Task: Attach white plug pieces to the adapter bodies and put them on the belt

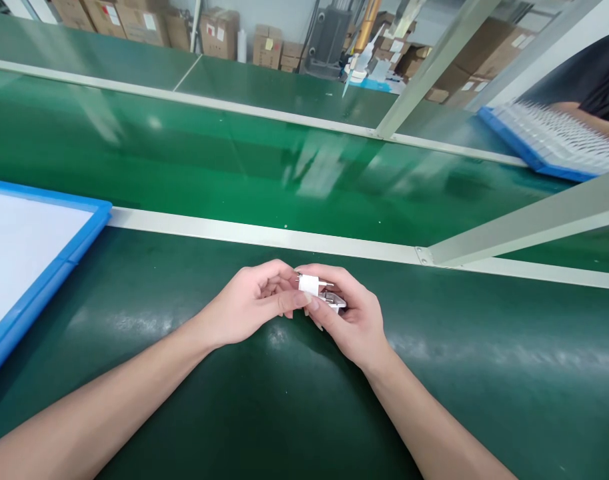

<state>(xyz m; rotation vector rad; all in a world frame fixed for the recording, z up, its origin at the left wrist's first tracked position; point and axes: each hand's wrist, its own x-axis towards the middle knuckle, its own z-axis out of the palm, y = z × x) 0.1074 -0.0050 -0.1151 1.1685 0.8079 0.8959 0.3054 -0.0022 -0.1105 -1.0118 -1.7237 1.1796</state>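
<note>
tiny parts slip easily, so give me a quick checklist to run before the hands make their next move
1. Grip on the white plug piece: pinched by the left hand, with the right hand curled around it. Ok.
2. Metal pins: they stick out to the right, uncovered. Ok.
3. Second white piece in the right hand: mostly hidden by fingers. Cannot tell how it sits.
4. Both hands are above the dark green table, short of the belt. Ok.
5. Blue-framed tray at the left: apart from both arms. Ok.
</note>
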